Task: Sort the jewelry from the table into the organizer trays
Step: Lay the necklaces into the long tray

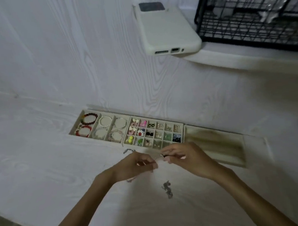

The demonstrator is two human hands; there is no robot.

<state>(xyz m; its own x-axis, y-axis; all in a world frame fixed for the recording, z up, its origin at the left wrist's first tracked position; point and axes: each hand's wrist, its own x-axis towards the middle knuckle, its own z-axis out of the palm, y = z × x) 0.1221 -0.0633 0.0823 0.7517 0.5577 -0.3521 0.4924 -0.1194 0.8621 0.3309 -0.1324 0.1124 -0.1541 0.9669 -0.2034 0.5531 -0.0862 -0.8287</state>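
Note:
Three beige organizer trays stand in a row on the white table. The bracelet tray (pixel 74 127) at the left holds several bead and chain bracelets. The grid tray (pixel 179 124) in the middle holds several small earrings. The long-slot tray (pixel 242 152) at the right looks bare. Just in front of the grid tray, my left hand (pixel 136 165) and my right hand (pixel 184 156) pinch a thin silver chain (pixel 158 157) stretched between them. A dark tangled chain (pixel 167 189) lies on the table below my hands. Another small chain (pixel 128 150) lies behind my left hand.
A white phone (pixel 165 28) lies face down at the back. A black wire basket (pixel 250 15) stands at the back right on a raised ledge. The table's front edge (pixel 20 222) runs along the lower left.

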